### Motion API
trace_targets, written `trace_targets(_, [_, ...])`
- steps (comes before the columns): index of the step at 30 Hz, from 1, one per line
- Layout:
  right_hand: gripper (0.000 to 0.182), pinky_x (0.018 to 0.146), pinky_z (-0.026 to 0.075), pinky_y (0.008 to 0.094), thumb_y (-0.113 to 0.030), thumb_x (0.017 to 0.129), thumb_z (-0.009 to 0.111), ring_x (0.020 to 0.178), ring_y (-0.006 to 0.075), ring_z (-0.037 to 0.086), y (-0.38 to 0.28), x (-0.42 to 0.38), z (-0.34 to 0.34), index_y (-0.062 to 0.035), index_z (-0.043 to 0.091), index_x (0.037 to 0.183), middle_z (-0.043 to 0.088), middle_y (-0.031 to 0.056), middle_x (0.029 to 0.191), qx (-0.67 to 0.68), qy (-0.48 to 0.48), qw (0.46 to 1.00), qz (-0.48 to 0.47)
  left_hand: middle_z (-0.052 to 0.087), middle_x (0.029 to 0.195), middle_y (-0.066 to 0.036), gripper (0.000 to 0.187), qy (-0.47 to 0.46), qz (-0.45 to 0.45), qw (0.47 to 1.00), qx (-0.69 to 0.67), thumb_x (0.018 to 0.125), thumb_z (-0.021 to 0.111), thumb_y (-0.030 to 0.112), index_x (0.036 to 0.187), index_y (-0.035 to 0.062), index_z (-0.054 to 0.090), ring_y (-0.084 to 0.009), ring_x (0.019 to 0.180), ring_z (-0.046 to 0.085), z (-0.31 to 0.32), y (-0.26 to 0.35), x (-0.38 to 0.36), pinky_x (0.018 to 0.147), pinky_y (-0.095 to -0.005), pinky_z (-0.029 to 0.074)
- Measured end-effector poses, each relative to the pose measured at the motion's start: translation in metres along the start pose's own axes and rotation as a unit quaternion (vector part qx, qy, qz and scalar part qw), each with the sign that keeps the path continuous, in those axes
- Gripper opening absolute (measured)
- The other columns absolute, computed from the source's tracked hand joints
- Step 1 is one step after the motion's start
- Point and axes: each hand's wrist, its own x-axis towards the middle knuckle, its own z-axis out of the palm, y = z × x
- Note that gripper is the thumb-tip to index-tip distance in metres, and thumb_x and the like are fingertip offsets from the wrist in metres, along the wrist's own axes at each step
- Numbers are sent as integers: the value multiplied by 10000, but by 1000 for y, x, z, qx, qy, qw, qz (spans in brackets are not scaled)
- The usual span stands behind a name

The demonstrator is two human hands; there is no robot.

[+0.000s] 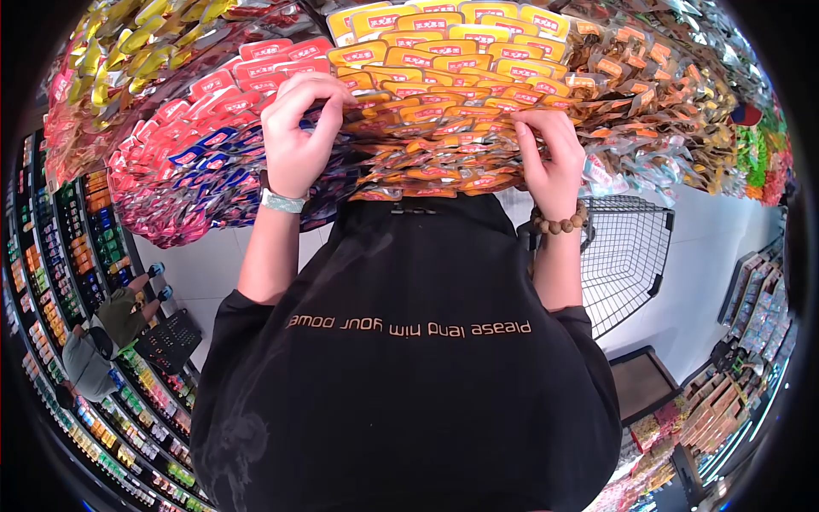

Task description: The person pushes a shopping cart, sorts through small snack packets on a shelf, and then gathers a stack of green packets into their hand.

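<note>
Yellow-topped snack packets (444, 107) stand packed in dense rows in front of me. My left hand (299, 136), with a banded watch on the wrist, is at the left end of these rows. Its thumb and forefinger are drawn together at a packet edge. At the right end, my right hand (550, 154) pinches at the edge of another yellow packet, with a beaded bracelet on that wrist. The exact packet under each set of fingertips is partly hidden. Red-topped packets (273, 68) lie beside my left hand, and brown packets with orange labels (627, 81) beside my right.
A wire shopping cart (627, 256) stands on the pale floor to my right. Farther left, a person (90, 358) is near a dark basket (171, 341) and stocked shelves (60, 247). Blue and purple packets (217, 171) fill the display's lower left.
</note>
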Motion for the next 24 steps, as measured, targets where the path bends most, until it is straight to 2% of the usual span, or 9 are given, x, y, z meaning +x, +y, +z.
trace_targets(7, [83, 789, 495, 380, -33, 908, 731, 848, 270, 662, 1, -1, 2, -46, 746, 989, 732, 74, 914, -4, 3, 1000, 12, 733, 915, -90, 73, -20, 9, 999, 38, 859, 666, -30, 860, 37, 697, -259, 912, 692, -5, -2, -6, 884, -369, 506])
trace_targets(16, [71, 784, 498, 382, -36, 906, 730, 840, 271, 664, 4, -2, 5, -46, 744, 975, 731, 74, 904, 3, 18, 1000, 13, 733, 914, -62, 70, -20, 31, 997, 69, 841, 723, 1, 848, 65, 695, -246, 904, 684, -4, 0, -6, 886, -363, 484])
trace_targets(24, [64, 773, 493, 382, -45, 904, 732, 827, 265, 659, 5, -4, 6, -50, 743, 967, 727, 68, 893, 5, 22, 1000, 11, 715, 913, -69, 65, -30, 52, 992, 110, 908, 657, 13, 870, 65, 667, -258, 939, 660, 1, -5, -4, 918, -393, 461])
